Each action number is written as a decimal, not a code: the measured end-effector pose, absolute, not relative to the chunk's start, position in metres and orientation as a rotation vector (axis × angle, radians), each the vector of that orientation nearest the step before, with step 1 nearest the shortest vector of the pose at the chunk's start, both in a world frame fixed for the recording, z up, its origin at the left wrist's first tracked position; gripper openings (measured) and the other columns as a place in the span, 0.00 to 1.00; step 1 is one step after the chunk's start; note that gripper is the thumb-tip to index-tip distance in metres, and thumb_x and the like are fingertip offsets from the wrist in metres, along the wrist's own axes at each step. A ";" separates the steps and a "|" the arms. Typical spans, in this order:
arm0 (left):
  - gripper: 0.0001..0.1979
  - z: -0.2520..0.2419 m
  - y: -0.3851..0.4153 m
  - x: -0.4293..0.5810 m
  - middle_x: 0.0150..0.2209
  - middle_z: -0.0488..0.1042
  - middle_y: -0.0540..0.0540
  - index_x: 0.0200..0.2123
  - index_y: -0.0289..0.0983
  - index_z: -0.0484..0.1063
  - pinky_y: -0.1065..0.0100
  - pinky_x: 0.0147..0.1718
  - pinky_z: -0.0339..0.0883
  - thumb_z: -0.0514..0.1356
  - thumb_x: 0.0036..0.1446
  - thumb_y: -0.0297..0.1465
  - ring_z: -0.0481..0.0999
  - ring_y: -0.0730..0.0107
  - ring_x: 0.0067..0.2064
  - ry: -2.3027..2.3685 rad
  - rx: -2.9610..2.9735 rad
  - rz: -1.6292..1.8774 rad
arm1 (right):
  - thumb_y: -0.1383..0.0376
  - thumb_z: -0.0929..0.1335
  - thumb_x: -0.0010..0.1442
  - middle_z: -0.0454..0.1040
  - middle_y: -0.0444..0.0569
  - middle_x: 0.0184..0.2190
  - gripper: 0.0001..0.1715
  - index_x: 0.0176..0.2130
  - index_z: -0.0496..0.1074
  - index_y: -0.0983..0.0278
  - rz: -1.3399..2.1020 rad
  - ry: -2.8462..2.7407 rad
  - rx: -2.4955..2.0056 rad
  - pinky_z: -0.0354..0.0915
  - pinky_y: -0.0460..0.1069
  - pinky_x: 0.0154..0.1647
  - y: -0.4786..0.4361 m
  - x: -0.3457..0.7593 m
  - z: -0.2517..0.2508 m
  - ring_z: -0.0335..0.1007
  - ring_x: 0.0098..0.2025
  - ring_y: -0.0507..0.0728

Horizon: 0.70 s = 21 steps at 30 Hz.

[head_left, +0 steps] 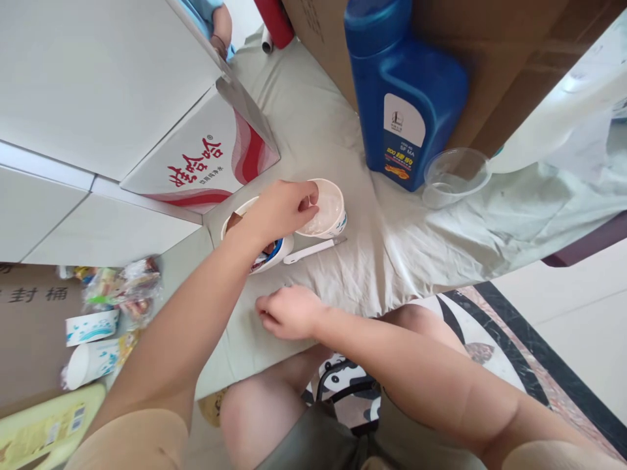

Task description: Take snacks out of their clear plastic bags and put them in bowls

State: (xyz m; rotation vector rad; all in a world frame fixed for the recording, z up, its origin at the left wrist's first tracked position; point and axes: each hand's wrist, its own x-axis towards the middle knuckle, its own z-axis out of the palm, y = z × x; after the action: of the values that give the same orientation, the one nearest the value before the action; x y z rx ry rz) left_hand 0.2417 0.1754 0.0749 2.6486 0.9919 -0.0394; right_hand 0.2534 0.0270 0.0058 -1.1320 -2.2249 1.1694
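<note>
My left hand [287,207] reaches over a white paper cup [337,219] with a blue pattern, its thumb and fingertips pinched at the cup's mouth. Whatever is between those fingers is hidden. Under the left wrist stands a white tub [268,264] holding wrappers and something blue, partly covered by the forearm. A white-handled knife [311,250] lies beside the cup, blade pointing right. Closer to me, my right hand [291,312] rests on the pale cloth [235,352] with curled fingers. I cannot make out if it holds anything.
A blue oil bottle [406,98] and a clear plastic cup [458,176] stand at the right, before a cardboard box [499,59]. Left is a white-and-red carton [206,156]. Packaged snacks [125,287] and a paper cup [91,365] lie lower left. Another person's arm [222,29] shows at the top.
</note>
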 end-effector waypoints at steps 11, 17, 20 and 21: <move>0.04 0.067 0.191 0.293 0.27 0.74 0.46 0.28 0.38 0.75 0.63 0.39 0.62 0.62 0.51 0.24 0.76 0.58 0.36 1.148 2.655 -0.113 | 0.57 0.62 0.65 0.75 0.46 0.26 0.15 0.31 0.70 0.61 1.012 -1.536 -1.353 0.50 0.49 0.31 0.035 0.291 0.011 0.66 0.29 0.55; 0.08 0.110 0.146 0.194 0.20 0.64 0.52 0.24 0.38 0.68 0.69 0.27 0.58 0.62 0.55 0.29 0.64 0.72 0.26 1.298 2.215 1.140 | 0.56 0.61 0.61 0.65 0.44 0.21 0.16 0.24 0.61 0.60 0.752 -1.235 -1.581 0.50 0.49 0.31 0.029 0.340 0.000 0.58 0.26 0.54; 0.13 0.099 0.116 0.125 0.17 0.50 0.56 0.20 0.39 0.59 0.71 0.18 0.41 0.58 0.54 0.30 0.47 0.77 0.19 1.392 1.555 1.825 | 0.56 0.61 0.60 0.65 0.43 0.20 0.15 0.25 0.62 0.59 0.683 -1.186 -1.650 0.51 0.49 0.31 0.029 0.352 -0.004 0.58 0.26 0.53; 0.14 0.087 0.108 0.107 0.17 0.47 0.56 0.19 0.40 0.56 0.71 0.18 0.38 0.58 0.53 0.31 0.44 0.78 0.18 1.421 1.361 1.921 | 0.56 0.61 0.60 0.65 0.43 0.20 0.15 0.25 0.62 0.59 0.663 -1.192 -1.672 0.51 0.49 0.31 0.029 0.353 -0.005 0.58 0.26 0.53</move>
State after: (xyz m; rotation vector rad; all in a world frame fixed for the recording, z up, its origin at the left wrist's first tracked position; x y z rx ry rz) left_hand 0.1068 0.1080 0.0871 1.3609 1.4208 1.9207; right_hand 0.3533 0.0289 -0.0054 -1.6721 -1.1922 0.6629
